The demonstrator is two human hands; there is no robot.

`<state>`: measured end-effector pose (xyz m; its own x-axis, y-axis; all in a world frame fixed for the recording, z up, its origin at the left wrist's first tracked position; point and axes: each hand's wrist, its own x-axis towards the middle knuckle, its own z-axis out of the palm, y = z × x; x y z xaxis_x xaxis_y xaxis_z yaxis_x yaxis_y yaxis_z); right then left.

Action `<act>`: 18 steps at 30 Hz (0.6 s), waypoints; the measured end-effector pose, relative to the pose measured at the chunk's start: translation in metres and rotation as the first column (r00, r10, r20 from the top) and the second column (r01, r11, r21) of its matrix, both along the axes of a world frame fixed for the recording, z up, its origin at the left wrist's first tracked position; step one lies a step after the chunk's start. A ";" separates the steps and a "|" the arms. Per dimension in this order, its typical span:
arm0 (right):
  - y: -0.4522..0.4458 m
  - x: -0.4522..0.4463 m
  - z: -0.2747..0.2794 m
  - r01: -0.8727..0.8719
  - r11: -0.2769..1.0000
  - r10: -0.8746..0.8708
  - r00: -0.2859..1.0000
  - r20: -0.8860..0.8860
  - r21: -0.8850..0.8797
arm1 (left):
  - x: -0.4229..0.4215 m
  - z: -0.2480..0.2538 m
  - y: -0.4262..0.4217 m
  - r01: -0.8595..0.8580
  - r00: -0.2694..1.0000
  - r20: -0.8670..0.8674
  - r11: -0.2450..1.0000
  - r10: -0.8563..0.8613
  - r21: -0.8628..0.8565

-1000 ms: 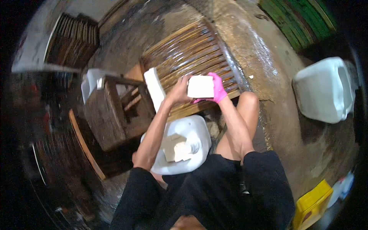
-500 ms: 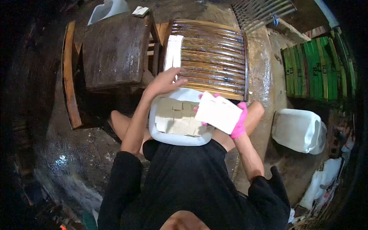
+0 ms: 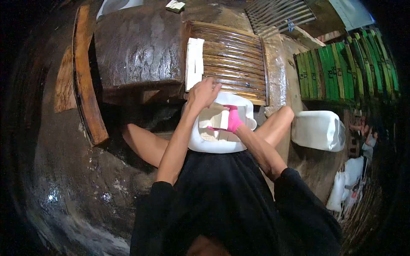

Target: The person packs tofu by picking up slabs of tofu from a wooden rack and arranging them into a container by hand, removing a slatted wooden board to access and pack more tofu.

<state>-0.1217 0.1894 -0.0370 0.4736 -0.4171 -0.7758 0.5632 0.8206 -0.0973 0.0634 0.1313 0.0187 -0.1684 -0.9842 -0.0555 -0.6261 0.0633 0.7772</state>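
My right hand, in a pink glove, is inside the white tub between my legs, its fingers around a pale block. More cut pale pieces lie in the tub. My bare left hand is over the tub's far left rim, near the slatted wooden rack; its fingers are slightly apart and nothing shows in them. A row of white blocks lies along the rack's left side, just beyond that hand.
A dark wooden bench stands left of the rack, with a small white piece at its far corner. Further left is a curved wooden board. Green slatted crates and a white jerrycan are at the right.
My right hand has moved from the tub's right side down into it with the pale block. My left hand has shifted slightly but stays near the rack's front edge. The view has turned.
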 end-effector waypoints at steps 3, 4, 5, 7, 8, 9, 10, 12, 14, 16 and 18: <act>0.001 -0.035 -0.034 0.185 0.979 -0.191 0.978 -0.086 -0.082 | 0.002 -0.001 0.004 0.030 0.999 -0.015 0.999 -0.030 -0.019; -0.003 -0.040 -0.044 0.219 0.972 -0.229 0.963 -0.144 -0.083 | 0.002 -0.001 0.007 0.054 0.998 0.020 0.999 -0.054 -0.004; -0.007 -0.042 -0.042 0.237 0.968 -0.250 0.948 -0.200 -0.088 | 0.001 -0.001 0.005 0.071 0.996 0.054 0.997 -0.072 0.004; -0.012 -0.041 -0.039 0.241 0.965 -0.261 0.911 -0.320 -0.099 | 0.001 -0.004 0.005 0.066 0.996 0.058 0.997 -0.065 -0.025; -0.013 -0.039 -0.038 0.246 0.964 -0.266 0.888 -0.376 -0.100 | 0.002 -0.005 0.005 0.051 0.998 0.031 0.999 -0.050 -0.016; -0.011 -0.039 -0.038 0.248 0.964 -0.266 0.860 -0.435 -0.099 | 0.003 -0.008 0.008 0.039 0.999 0.001 0.999 -0.039 0.003; -0.013 -0.038 -0.037 0.244 0.964 -0.263 0.832 -0.489 -0.103 | 0.003 -0.009 0.006 0.019 0.999 -0.032 1.000 -0.018 0.018; -0.009 -0.034 -0.036 0.231 0.967 -0.247 0.768 -0.591 -0.104 | 0.003 -0.006 0.002 0.003 0.999 -0.043 1.000 -0.002 0.030; -0.004 -0.033 -0.037 0.226 0.969 -0.231 0.701 -0.675 -0.096 | 0.004 -0.010 0.005 0.003 1.000 -0.031 1.000 -0.002 0.025; 0.000 -0.032 -0.035 0.223 0.970 -0.217 0.637 -0.740 -0.092 | 0.002 -0.016 0.004 -0.016 1.000 -0.025 1.000 0.016 -0.019; -0.004 -0.030 -0.040 0.192 0.976 -0.198 0.580 -0.790 -0.103 | 0.003 -0.013 0.004 -0.014 1.000 -0.018 1.000 0.014 -0.011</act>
<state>-0.1522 0.1852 -0.0773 -0.4197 -0.4293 -0.7997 0.4075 0.6982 -0.5886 0.0661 0.1354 0.0058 -0.1553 -0.9870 -0.0412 -0.6126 0.0635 0.7878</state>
